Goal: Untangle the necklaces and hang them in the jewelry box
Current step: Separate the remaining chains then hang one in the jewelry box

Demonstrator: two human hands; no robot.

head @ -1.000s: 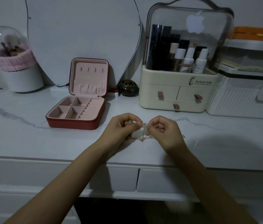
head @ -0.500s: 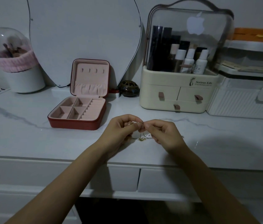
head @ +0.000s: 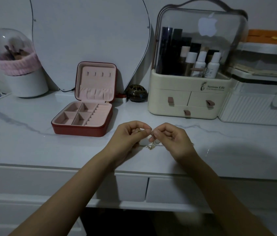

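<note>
Since a second ago our two hands have drawn closer together, and the small clear packet that was stretched between them is no longer showing; a thin chain is now hanging there instead. We are pinching the necklaces point(head: 152, 145) with both hands just in front and to the right of the jewelry box point(head: 85, 114). Our left hand point(head: 131, 137) is curling its fingers around a small gold piece, thumb and forefinger clamped on the chain. Our right hand point(head: 171, 139) is pinching the same chain right beside it, fingertips almost touching the left hand's. Below the two grips the tangle is dangling, and its gold pendant is lying on the marble tabletop point(head: 32, 147) just under the fingertips. How many chains are in the tangle we cannot tell. A further fine strand is showing on the tabletop to the right of our right wrist.

Open, the jewelry box is standing with its pink lid upright and its compartments and lid hooks bare. Right of the box, a cream cosmetics organizer point(head: 190, 92) is sitting against the wall.
</note>
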